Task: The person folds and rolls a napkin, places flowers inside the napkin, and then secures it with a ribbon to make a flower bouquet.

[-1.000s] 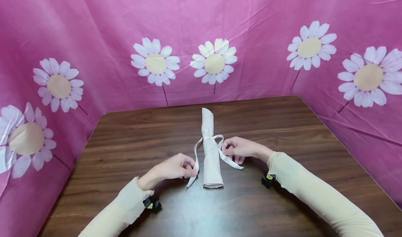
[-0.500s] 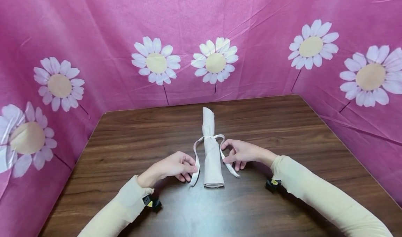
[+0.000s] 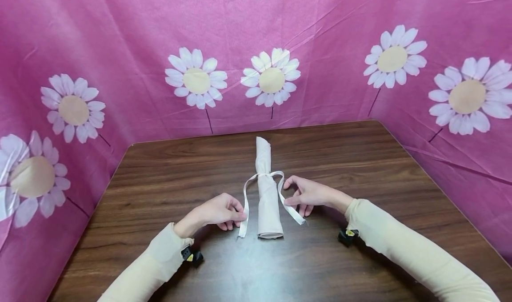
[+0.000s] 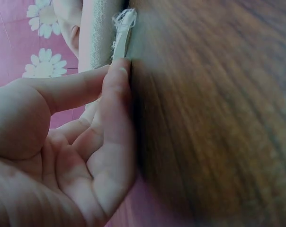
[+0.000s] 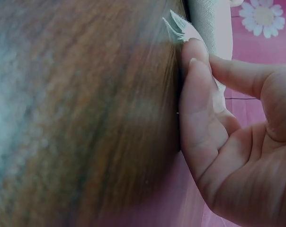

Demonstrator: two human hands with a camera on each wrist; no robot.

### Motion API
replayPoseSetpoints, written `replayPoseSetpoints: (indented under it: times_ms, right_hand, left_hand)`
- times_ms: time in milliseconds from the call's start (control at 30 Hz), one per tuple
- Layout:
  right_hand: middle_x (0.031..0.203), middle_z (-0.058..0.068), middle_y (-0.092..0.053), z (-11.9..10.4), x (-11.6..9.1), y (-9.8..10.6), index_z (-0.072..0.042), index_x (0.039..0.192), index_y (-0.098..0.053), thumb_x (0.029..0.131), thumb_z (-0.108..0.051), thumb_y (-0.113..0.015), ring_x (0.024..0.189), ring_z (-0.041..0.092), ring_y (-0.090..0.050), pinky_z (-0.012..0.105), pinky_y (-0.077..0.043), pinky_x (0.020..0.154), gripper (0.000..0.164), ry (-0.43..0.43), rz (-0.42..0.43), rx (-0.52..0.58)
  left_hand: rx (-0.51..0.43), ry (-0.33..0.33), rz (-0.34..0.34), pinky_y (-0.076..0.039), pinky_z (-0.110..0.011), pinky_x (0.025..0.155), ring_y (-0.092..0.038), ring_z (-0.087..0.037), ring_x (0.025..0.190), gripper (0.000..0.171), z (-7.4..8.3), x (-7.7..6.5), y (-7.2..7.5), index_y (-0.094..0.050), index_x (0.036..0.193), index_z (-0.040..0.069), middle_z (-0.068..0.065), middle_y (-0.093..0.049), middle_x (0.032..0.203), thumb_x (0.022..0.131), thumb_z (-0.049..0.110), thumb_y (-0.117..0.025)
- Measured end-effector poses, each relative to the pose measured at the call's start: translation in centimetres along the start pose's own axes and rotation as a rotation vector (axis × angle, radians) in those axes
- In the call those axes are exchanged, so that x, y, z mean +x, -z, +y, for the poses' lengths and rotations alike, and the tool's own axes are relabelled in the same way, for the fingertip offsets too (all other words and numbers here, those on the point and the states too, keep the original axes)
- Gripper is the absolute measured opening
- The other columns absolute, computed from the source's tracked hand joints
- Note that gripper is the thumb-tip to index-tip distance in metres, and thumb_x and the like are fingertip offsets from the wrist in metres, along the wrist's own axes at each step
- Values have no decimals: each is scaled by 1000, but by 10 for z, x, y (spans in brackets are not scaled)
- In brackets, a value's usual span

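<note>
A cream rolled-up cloth (image 3: 270, 211) lies lengthwise on the wooden table, its near end showing the folded layers. Around its middle runs a narrow white cloth tie (image 3: 264, 174), with one tail curving down each side. My left hand (image 3: 221, 211) pinches the left tail (image 3: 246, 199) between thumb and fingers; its frayed tip (image 4: 126, 23) pokes past the fingertips in the left wrist view. On the other side, my right hand (image 3: 310, 192) pinches the right tail (image 3: 295, 215), whose frayed tip (image 5: 180, 28) shows beyond the fingers in the right wrist view. Both hands are low over the tabletop.
The brown wood-grain table (image 3: 180, 168) has its far edge close behind the roll. A pink curtain (image 3: 328, 17) printed with white daisies surrounds it at the back and sides. Small black wrist cameras hang below both cream sleeves (image 3: 162, 257).
My right hand has shifted its fingers on the right tail, whose end now hangs lower and nearer the roll. My left hand has drawn the left tail slightly outward.
</note>
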State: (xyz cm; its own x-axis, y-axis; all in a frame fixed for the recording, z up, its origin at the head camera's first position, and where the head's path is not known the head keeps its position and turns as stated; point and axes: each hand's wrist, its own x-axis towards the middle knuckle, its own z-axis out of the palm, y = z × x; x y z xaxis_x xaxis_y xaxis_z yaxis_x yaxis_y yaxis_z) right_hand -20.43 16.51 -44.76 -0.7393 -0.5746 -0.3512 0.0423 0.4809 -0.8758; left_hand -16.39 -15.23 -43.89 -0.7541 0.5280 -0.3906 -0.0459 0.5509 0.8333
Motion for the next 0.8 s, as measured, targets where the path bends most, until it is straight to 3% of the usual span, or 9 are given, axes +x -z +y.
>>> replayPoseSetpoints:
  times_ms: [233, 467, 667, 800]
  right_hand:
    - [74, 12, -69, 0, -5, -9, -3, 130, -36, 92, -11, -75, 54, 20, -66, 28, -51, 46, 55, -11, -73, 63]
    - [83, 15, -71, -2, -9, -11, -3, 129, -38, 92, -13, -76, 60, 23, -69, 29, -54, 50, 54, -31, -91, 120]
    - [95, 18, -72, -8, -12, 7, -2, 131, -41, 94, -16, -74, 70, 30, -71, 37, -58, 57, 51, -13, -103, 113]
    - [106, 24, -70, -19, -14, 31, 3, 132, -45, 98, -15, -69, 87, 38, -71, 48, -60, 71, 46, 35, -92, 69]
  left_hand:
    - [92, -48, -86, -48, -23, 53, -55, -11, 55, 14, 2, -4, -1, -69, 86, 3, -1, -62, 66, 95, 13, -71]
    - [112, -47, -88, -47, -23, 52, -54, -10, 55, 15, 2, -6, -3, -70, 85, 3, 1, -61, 65, 95, 13, -71]
    - [85, -44, -82, -51, -25, 55, -57, -12, 59, 16, 4, -5, 3, -73, 91, 4, -1, -64, 71, 97, 18, -69]
    - [120, -114, -30, -53, -29, 56, -61, -15, 64, 18, 4, -8, 17, -73, 102, 2, -5, -68, 77, 99, 18, -67]
